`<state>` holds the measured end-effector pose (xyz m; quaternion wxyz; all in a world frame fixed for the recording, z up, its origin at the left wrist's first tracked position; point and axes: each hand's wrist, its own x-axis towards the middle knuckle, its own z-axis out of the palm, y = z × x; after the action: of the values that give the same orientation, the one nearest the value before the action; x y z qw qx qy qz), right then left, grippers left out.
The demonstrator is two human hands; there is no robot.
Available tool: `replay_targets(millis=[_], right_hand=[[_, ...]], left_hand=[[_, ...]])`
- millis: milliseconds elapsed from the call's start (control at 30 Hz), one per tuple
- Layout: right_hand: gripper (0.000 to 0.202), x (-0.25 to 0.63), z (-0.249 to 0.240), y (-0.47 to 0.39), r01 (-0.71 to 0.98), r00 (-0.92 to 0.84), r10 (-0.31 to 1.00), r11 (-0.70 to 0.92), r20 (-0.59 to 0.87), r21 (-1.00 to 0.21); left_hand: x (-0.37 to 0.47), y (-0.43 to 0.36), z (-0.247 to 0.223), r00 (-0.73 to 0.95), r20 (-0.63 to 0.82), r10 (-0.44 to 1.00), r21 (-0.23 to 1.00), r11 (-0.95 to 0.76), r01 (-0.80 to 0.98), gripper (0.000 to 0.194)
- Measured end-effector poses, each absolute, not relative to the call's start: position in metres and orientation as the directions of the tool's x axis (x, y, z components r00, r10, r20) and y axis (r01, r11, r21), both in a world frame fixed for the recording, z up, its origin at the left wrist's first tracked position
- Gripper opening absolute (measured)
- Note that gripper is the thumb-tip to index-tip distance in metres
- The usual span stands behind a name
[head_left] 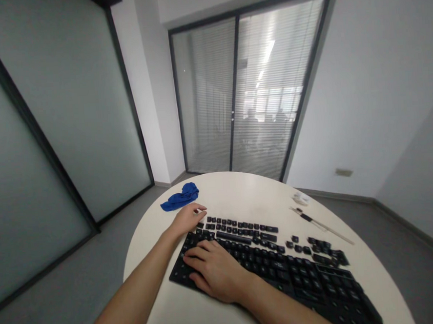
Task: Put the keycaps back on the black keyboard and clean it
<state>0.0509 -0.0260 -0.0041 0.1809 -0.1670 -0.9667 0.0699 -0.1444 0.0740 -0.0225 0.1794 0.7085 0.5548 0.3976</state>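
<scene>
- The black rectangular plastic keyboard lies slantwise across the round, cream-topped bench, its near right end running past the bottom edge of view.
- Off the board: many small square black keycaps in rows beyond it, a long black bar-shaped keycap, and a looser cluster of black keycaps to the right.
- Judged from this, the work looks partway: how many keys remain seated is too blurred to tell.
- Left hand: fingers bent, narrow gap to the thumb, beside the rows' left end; I cannot tell whether they hold anything.
- Right hand: fingers spread over the keyboard's left end, nothing visibly gripped.
- The crumpled blue cloth lies apart, untouched.
</scene>
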Motion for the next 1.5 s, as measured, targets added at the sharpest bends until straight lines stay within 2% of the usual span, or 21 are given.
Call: replay_targets(millis=[167, 333, 567, 867, 1000, 1133, 1233, 1367, 1500], right_hand=[[0.035, 0.051, -0.006, -0.026, 0.299, -0.870, 0.362, 0.927, 0.335, -0.225], [0.035, 0.051, -0.007, -0.025, 0.294, -0.864, 0.368, 0.923, 0.344, -0.250], [0.035, 0.052, -0.003, -0.028, 0.313, -0.861, 0.385, 0.916, 0.331, -0.252], [0.035, 0.052, -0.007, -0.027, 0.294, -0.848, 0.388, 0.911, 0.361, -0.290], [0.028, 0.052, -0.011, -0.021, 0.390, -0.725, 0.520, 0.851, 0.452, -0.353], [0.025, 0.054, -0.009, -0.011, 0.528, -0.530, 0.654, 0.753, 0.539, -0.394], [0.026, 0.056, -0.006, -0.005, 0.591, -0.471, 0.683, 0.714, 0.558, -0.375], [0.019, 0.057, -0.006, -0.001, 0.626, -0.480, 0.690, 0.702, 0.541, -0.340], [0.012, 0.057, -0.006, -0.002, 0.617, -0.484, 0.693, 0.704, 0.535, -0.353]], left_hand=[[-0.153, 0.077, -0.045, 0.048, 0.303, 0.952, 0.774, -0.275, 0.570, 0.033], [-0.175, 0.067, -0.047, 0.080, 0.259, 0.963, 0.822, -0.263, 0.504, 0.034], [-0.174, 0.060, -0.046, 0.142, 0.227, 0.964, 0.848, -0.267, 0.457, 0.035], [-0.173, 0.059, -0.045, 0.088, 0.251, 0.964, 0.867, -0.264, 0.423, 0.028], [-0.172, 0.057, -0.040, 0.071, 0.281, 0.957, 0.875, -0.286, 0.392, 0.032], [-0.166, 0.050, -0.032, 0.146, 0.268, 0.952, 0.903, -0.301, 0.306, 0.042], [-0.160, 0.043, -0.027, 0.234, 0.233, 0.944, 0.930, -0.286, 0.229, 0.045], [-0.154, 0.036, -0.023, 0.330, 0.186, 0.925, 0.946, -0.260, 0.195, 0.046], [-0.153, 0.035, -0.020, 0.344, 0.186, 0.920, 0.941, -0.268, 0.208, 0.043]])
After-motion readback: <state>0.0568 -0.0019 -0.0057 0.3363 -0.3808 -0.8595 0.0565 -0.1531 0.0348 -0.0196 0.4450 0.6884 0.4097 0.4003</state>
